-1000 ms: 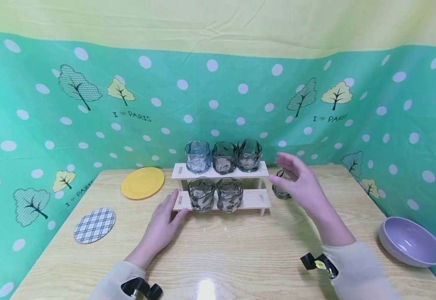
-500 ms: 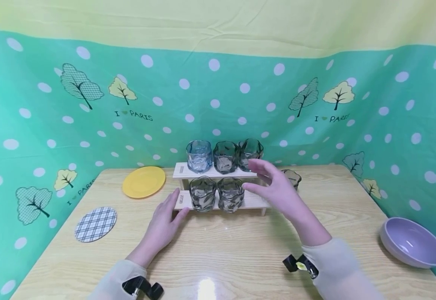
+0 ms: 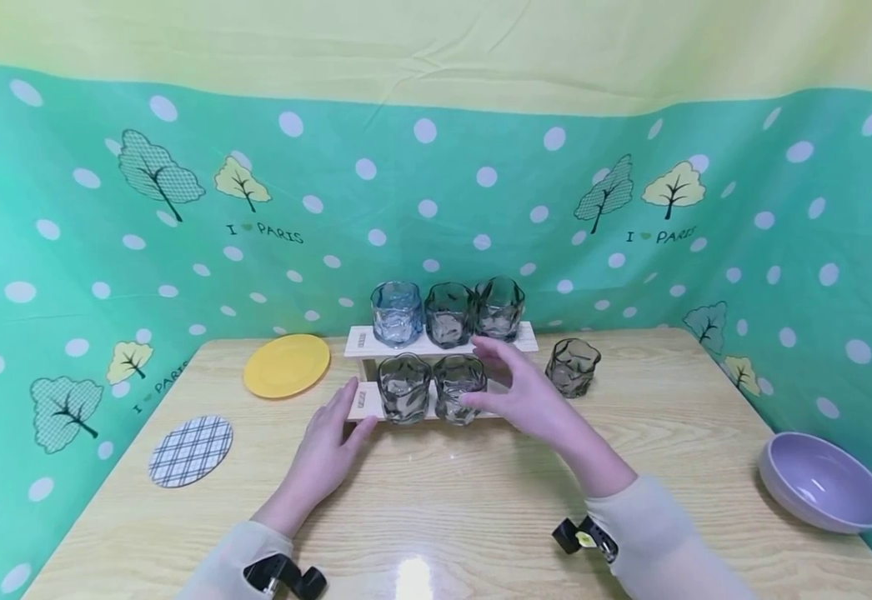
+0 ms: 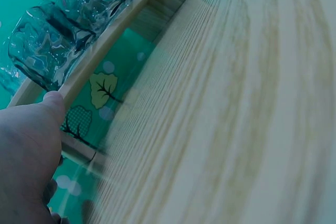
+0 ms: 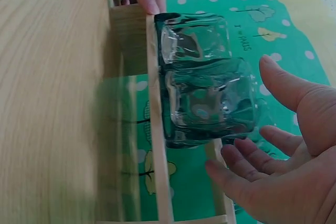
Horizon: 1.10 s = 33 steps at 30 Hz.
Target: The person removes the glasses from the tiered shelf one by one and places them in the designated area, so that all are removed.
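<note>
So it all comes down to one little sideways gap

We're looking at the right glass (image 3: 453,388) of the pair on the lower shelf (image 3: 367,402); it stands mouth up, a bit right of the shelf's middle; its axis runs straight up and down, while the pair lines up left to right along the wood.

The right hand (image 3: 524,402) is clearly the nearer one; it sits just beside that glass, thumb toward the front, fingers toward the back, so the glass lies to the left of the palm. The hand is spread in a loose, roomy curve with nothing in its grasp; we can't tell if any fingertip touches the glass, though the right wrist view shows background between thumb and glass.

The left hand (image 3: 327,446) rests at the shelf's left end, thumb tip on the front edge, fingers fairly straight, no glass in it; looks like a steadying touch to us. The left glass (image 3: 403,390) stands between it and our one.

Our take: thumb and fingers need to close from front and back; any shove leftward probably clinks the two together.
</note>
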Each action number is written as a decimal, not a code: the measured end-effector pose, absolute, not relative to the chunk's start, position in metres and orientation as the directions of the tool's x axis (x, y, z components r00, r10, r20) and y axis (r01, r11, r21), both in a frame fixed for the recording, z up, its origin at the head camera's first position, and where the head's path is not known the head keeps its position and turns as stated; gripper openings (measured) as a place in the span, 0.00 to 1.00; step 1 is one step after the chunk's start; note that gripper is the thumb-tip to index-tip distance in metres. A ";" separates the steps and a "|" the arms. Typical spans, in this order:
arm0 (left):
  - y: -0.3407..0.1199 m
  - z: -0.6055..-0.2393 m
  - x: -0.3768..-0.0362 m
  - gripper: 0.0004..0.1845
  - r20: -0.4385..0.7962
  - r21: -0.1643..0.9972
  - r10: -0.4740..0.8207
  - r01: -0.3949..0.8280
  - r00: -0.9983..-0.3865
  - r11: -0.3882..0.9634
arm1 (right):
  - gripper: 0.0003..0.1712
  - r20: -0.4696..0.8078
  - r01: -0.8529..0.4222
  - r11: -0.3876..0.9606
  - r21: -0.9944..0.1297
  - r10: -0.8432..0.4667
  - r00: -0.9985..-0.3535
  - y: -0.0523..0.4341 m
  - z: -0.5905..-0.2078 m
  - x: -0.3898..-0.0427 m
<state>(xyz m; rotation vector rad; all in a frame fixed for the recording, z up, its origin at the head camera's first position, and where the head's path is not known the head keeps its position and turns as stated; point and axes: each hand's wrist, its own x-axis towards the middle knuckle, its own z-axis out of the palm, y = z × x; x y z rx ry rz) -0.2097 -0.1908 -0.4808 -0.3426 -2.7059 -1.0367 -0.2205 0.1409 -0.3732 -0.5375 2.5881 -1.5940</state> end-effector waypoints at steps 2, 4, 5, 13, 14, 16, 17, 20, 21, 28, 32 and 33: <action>-0.191 -0.481 -0.210 0.42 0.287 0.625 0.137 0.294 -0.948 0.723 | 0.59 0.132 -0.266 0.426 -0.865 -0.318 -0.939 0.139 -0.375 -0.221; -0.191 -0.482 -0.210 0.43 0.289 0.623 0.138 0.295 -0.947 0.725 | 0.60 0.129 -0.265 0.439 -0.858 -0.315 -0.940 0.137 -0.377 -0.221; -0.191 -0.482 -0.210 0.43 0.290 0.622 0.139 0.297 -0.947 0.725 | 0.61 0.124 -0.261 0.445 -0.856 -0.313 -0.941 0.136 -0.378 -0.222; -0.192 -0.482 -0.210 0.42 0.292 0.617 0.137 0.296 -0.947 0.729 | 0.64 0.083 -0.236 0.482 -0.844 -0.316 -0.945 0.133 -0.388 -0.223; -0.192 -0.482 -0.210 0.42 0.293 0.617 0.137 0.296 -0.946 0.729 | 0.64 0.080 -0.231 0.473 -0.850 -0.317 -0.945 0.133 -0.390 -0.224; -0.192 -0.482 -0.210 0.42 0.293 0.618 0.138 0.298 -0.946 0.728 | 0.64 0.081 -0.227 0.447 -0.865 -0.322 -0.943 0.132 -0.392 -0.224; -0.192 -0.482 -0.210 0.42 0.293 0.618 0.139 0.298 -0.946 0.728 | 0.64 0.078 -0.220 0.436 -0.873 -0.320 -0.944 0.132 -0.393 -0.225; -0.192 -0.482 -0.210 0.42 0.292 0.620 0.139 0.298 -0.946 0.726 | 0.63 0.077 -0.214 0.434 -0.875 -0.311 -0.947 0.132 -0.397 -0.226; -0.192 -0.482 -0.210 0.42 0.291 0.619 0.140 0.298 -0.946 0.726 | 0.63 0.077 -0.213 0.429 -0.878 -0.313 -0.947 0.132 -0.398 -0.227; -0.191 -0.482 -0.210 0.42 0.287 0.622 0.139 0.295 -0.948 0.726 | 0.61 0.075 -0.201 0.374 -0.905 -0.325 -0.943 0.131 -0.404 -0.230; -0.191 -0.482 -0.210 0.42 0.281 0.625 0.137 0.289 -0.950 0.725 | 0.60 0.072 -0.197 0.367 -0.909 -0.326 -0.943 0.131 -0.406 -0.230; -0.191 -0.482 -0.210 0.42 0.280 0.625 0.136 0.288 -0.950 0.725 | 0.60 0.072 -0.195 0.363 -0.911 -0.326 -0.943 0.131 -0.406 -0.231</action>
